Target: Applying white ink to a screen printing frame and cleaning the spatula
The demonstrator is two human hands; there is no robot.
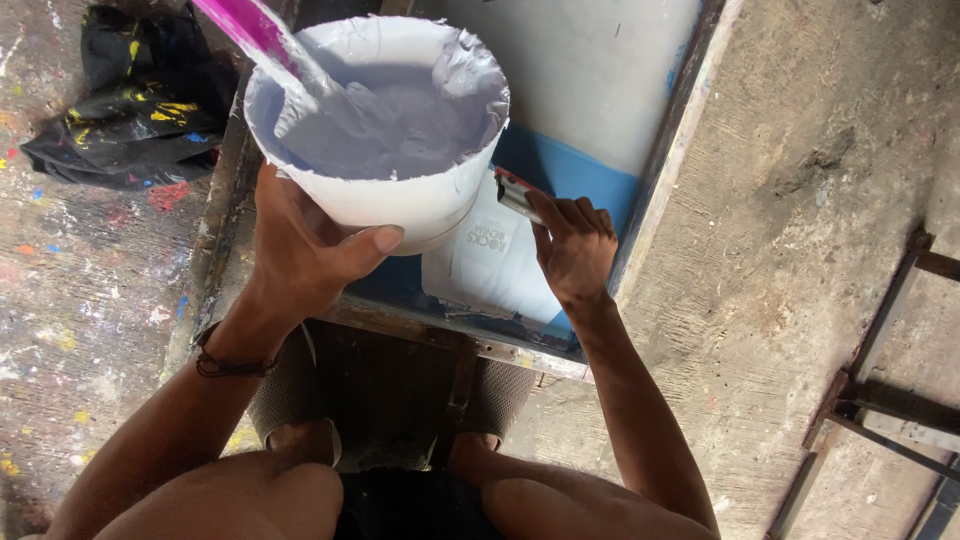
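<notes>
Left hand [300, 240] under white paint bucket [400, 195]

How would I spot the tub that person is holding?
Find the long framed screen with a blue band. Above its near end, the left hand holds a round white plastic tub of pale lilac paste, a pink stick poking out.

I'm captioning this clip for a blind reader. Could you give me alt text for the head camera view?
Seen from above, the left hand holds up a white tub of pale paint with a pink stick in it, while the right hand grips a small tool over a blue and white framed screen. A paint-stained black cloth lies on the spattered floor.
</notes>
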